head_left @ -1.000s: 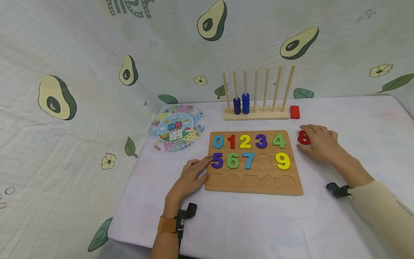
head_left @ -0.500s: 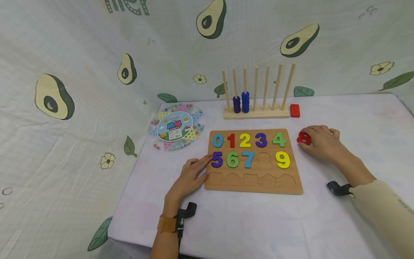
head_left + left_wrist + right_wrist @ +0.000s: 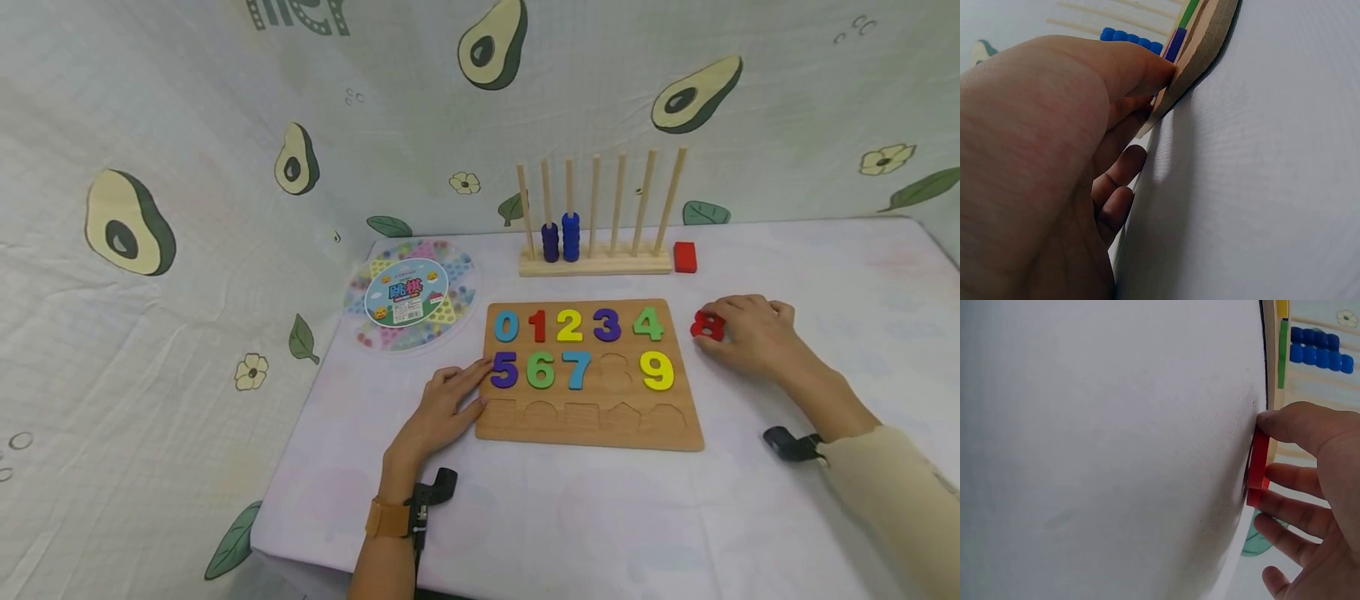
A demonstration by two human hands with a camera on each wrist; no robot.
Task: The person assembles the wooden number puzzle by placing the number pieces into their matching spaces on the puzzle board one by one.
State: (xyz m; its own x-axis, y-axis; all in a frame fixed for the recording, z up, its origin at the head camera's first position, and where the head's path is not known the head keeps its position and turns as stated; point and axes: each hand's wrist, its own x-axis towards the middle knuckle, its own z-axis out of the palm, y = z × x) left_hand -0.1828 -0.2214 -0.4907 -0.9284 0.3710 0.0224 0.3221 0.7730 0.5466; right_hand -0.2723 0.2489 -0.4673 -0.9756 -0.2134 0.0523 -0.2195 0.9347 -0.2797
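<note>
In the head view my left hand (image 3: 444, 408) rests at the left edge of a wooden number puzzle board (image 3: 585, 435), its fingers near the purple 5 (image 3: 504, 370). The left wrist view shows the thumb touching the board's edge (image 3: 1200, 72). Right of the board, my right hand (image 3: 757, 337) pinches a red number 8 (image 3: 707, 326). Seen from the right wrist, the 8 (image 3: 1259, 462) stands between thumb and fingers, close to the tabletop. Digits 0 to 7 and a yellow 9 (image 3: 657, 371) sit in the board, with a bare 8-shaped recess beside the 9.
Behind the board stands a wooden peg rack (image 3: 596, 265) with dark blue and blue beads on two pegs. A red block (image 3: 685, 257) lies at its right end. A round, clear game box (image 3: 408, 293) lies at the back left of the white-covered table (image 3: 600, 525).
The right hand has closed its hold on the red 8, and the 8 has turned and shifted slightly. My left hand stays at the board's edge.
</note>
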